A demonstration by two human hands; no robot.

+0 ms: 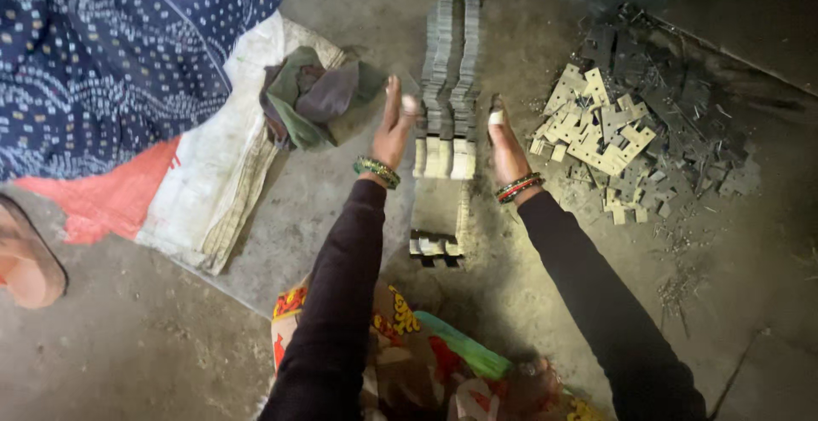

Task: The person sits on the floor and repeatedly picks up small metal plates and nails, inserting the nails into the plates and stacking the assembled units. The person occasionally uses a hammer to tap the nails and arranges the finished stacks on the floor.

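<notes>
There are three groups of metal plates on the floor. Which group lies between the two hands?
The long stacked row of plates, between the left hand and right hand. The loose pile lies scattered right of both hands; the small stack sits nearer the person.

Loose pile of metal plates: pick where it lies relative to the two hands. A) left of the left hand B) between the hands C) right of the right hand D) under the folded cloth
C: the loose pile of metal plates lies on the floor right of the right hand, while the stacked row of plates sits between it and the left hand.
</notes>
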